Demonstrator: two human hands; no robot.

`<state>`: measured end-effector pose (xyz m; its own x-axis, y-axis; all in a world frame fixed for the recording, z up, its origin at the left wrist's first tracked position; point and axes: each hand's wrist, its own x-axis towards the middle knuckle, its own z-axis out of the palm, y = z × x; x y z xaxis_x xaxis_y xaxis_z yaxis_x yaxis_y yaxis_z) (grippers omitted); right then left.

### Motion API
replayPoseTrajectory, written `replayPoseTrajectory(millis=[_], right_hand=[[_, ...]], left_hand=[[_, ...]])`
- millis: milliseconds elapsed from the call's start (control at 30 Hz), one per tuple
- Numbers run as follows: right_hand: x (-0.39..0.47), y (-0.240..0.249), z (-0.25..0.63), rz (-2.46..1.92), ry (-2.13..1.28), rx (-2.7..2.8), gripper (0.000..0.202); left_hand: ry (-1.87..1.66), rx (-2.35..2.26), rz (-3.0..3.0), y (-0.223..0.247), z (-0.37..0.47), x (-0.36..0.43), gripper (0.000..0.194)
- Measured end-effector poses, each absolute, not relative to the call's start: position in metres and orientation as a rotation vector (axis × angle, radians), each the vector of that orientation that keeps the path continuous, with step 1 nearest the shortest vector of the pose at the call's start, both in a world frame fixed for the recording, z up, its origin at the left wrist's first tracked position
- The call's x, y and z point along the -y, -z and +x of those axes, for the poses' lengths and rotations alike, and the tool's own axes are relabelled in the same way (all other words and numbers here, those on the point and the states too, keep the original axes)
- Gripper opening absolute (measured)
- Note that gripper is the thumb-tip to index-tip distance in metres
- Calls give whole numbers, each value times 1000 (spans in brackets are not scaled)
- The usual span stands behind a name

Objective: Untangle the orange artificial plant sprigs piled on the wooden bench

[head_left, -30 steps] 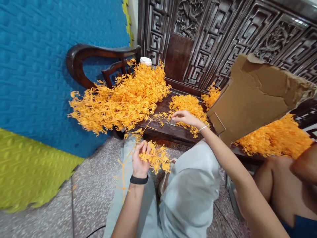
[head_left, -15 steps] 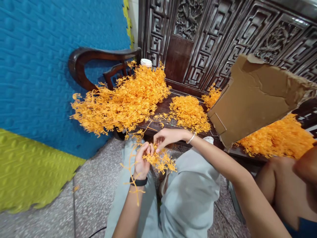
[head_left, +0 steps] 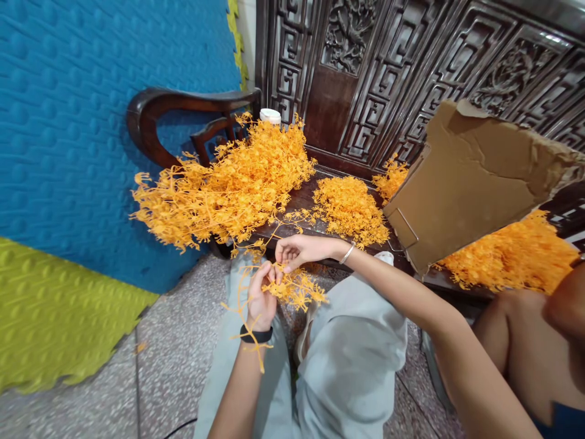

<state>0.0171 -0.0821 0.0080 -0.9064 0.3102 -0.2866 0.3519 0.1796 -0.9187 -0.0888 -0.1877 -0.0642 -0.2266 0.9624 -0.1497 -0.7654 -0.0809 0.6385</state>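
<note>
My left hand, a black band on its wrist, is closed around an orange plastic flower sprig. A cluster of small blossom pieces spreads to the right of its fingers, and a mostly bare branched stem hangs down over the wrist. My right hand, wearing a silver bangle, comes in from the right with thumb and fingers pinched on the orange pieces beside the left fingertips. The exact spot of the pinch is partly hidden by the fingers. Both hands are above my lap.
Orange sprigs form a large heap and a smaller pile on the dark wooden bench. A cardboard sheet leans at the right, by another orange pile. A white lid stands behind. Another person's leg is at right.
My right hand has shifted slightly left, closer over the left fingertips. The blossom cluster has lifted a little and the hanging stem has swung slightly right. The piles look the same.
</note>
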Motion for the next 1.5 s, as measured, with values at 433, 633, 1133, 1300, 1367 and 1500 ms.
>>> replayPoseTrajectory(millis=[433, 633, 1133, 1300, 1367, 1500], right_hand=[[74, -21, 22, 956, 1842, -2625, 8], [70, -14, 17, 1218, 1845, -2657, 10], [67, -5, 7, 1775, 1488, -2726, 10], [78, -6, -2, 1899, 1314, -2743, 11], [83, -5, -8, 1881, 1296, -2796, 13], [74, -17, -12, 2072, 1405, -2903, 18]], left_hand=[[-1713, -665, 334, 60, -94, 187, 33], [-1728, -654, 374, 61, -91, 187, 35], [-1749, -633, 171, 51, -84, 186, 38], [-1755, -665, 117, 46, -85, 185, 40], [-1761, -669, 107, 45, -86, 185, 41], [-1795, -705, 101, 48, -89, 189, 43]])
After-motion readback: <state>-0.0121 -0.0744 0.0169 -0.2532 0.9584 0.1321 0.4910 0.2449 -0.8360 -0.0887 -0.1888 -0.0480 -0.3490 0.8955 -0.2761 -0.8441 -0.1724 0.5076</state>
